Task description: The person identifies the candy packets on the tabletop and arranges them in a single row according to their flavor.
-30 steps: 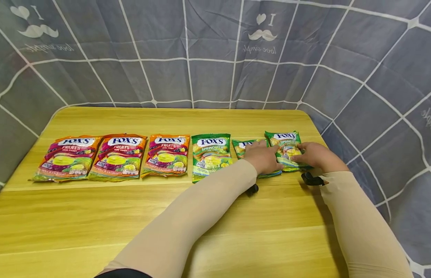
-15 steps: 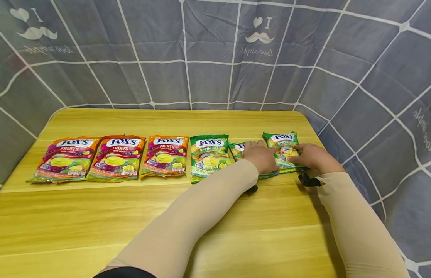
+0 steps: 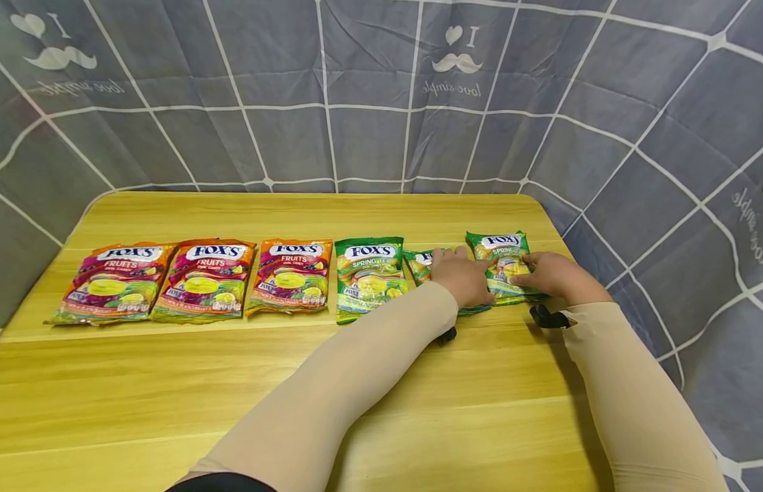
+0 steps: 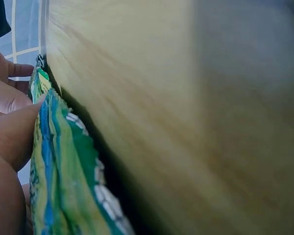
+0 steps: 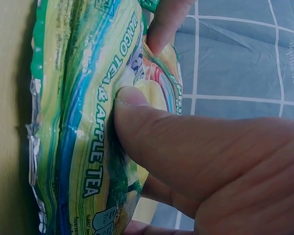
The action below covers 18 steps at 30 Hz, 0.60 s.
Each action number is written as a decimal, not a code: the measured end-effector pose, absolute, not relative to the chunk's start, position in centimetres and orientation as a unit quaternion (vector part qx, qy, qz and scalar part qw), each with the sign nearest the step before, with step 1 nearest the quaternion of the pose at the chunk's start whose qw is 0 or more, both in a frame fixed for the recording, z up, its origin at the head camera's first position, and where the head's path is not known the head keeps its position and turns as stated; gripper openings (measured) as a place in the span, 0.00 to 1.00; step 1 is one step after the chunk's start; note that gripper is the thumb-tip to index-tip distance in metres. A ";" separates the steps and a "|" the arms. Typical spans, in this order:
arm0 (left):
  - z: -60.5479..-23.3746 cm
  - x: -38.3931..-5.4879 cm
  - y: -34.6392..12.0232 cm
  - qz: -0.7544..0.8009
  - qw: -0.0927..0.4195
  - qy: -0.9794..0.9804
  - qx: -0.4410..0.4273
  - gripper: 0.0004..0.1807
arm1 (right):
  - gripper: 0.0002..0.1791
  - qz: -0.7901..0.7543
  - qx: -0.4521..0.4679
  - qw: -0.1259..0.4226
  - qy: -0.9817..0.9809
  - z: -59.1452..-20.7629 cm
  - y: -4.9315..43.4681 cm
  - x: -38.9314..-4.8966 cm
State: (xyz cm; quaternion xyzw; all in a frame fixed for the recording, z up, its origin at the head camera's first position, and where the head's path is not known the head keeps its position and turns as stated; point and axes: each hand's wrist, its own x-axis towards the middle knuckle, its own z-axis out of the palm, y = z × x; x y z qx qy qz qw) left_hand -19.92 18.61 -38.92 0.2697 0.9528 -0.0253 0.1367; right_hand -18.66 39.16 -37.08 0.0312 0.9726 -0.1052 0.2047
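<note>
My left hand (image 3: 462,277) lies over a green FOX'S Spring Tea candy bag (image 3: 420,265), fingers spread across its front and hiding most of it. One left finger reaches the neighbouring green candy bag (image 3: 505,263) at the row's right end. At that bag's right edge my right hand (image 3: 556,277) holds on, its thumb on the printed front and the fingers along the side. In the right wrist view the thumb (image 5: 137,110) presses beside the "Mango Tea & Apple Tea" lettering. The left wrist view shows the left thumb (image 4: 17,129) against the bag's striped lower end.
Another green Spring Tea bag (image 3: 370,273) lies left of my left hand. Farther left are three orange-and-purple FOX'S Fruits bags, the nearest Fruits bag (image 3: 292,273) among them. All lie on a wooden table (image 3: 172,403). A grey checked curtain (image 3: 283,82) encloses the back and sides.
Both hands stay on the same two green bags with hardly any movement. The whole scene shifts slightly left in the head view.
</note>
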 end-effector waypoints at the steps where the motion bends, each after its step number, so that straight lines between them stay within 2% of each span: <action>1: -38.9 -19.9 18.6 -0.027 0.139 0.953 0.268 0.45 | 0.45 -0.104 0.030 0.205 0.973 -37.1 39.2 -18.7; 8: -38.7 -20.4 17.5 -0.001 0.151 0.943 0.297 0.42 | 0.46 -0.099 0.024 0.207 0.973 -37.1 39.3 -19.3; 13: -38.4 -20.1 15.3 0.014 0.111 0.928 0.354 0.36 | 0.46 -0.108 0.026 0.203 0.973 -37.1 40.0 -18.8; 18: -37.1 -20.3 11.8 0.007 0.064 0.920 0.386 0.36 | 0.43 -0.106 0.028 0.153 0.982 -36.9 39.9 -18.2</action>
